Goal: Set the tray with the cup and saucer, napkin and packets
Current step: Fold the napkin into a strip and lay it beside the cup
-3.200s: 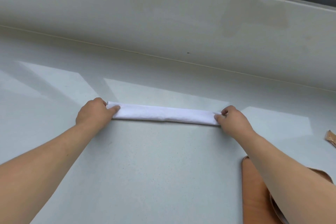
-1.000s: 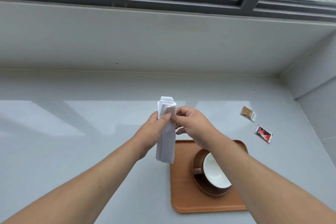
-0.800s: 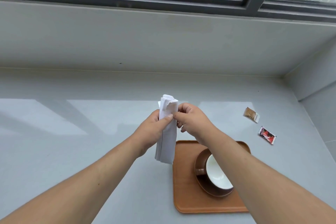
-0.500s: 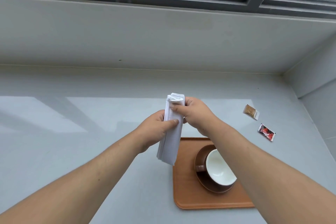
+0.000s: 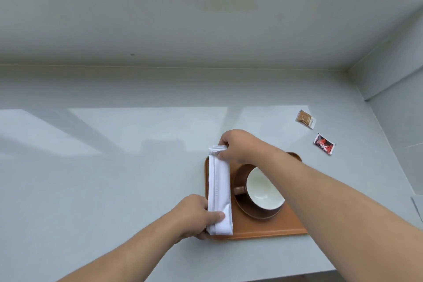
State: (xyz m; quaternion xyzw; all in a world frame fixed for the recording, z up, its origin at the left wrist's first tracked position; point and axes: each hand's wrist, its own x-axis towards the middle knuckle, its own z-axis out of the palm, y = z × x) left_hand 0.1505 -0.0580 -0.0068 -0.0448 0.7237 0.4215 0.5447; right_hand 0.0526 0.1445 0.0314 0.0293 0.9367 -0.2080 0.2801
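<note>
Nearest you, your left hand was pinched on the near end of the napkin, thumb on top and fingers hidden underneath. The napkin was a long folded white strip, lying along the left edge of the tray, with its near end about at the tray's front lip. You had a light, limp thing there: held only in the middle it would likely sag and let its folds spring open, so gripping the two ends, as you did, looked the sound way to keep it flat. The loose layers showed at the far end, and that is where it could fan out on release.

Just right of your left thumb sat the cup on its saucer, handle pointing at the napkin and nearly touching it. Those looked like glazed ceramic, hard and breakable, so a nudge from the cloth mattered little but a knock from your forearm could matter more.

Farther out, your right hand was closed on the napkin's far end, its arm crossing above the cup.

Beyond and to the right of that hand, well apart from the tray, two packets lay on the counter: a red one and a brown one. Both looked small, flat and likely slick; edges are the place to pick them. The counter was smooth, pale and glossy, ending at a plain wall under a window frame.
</note>
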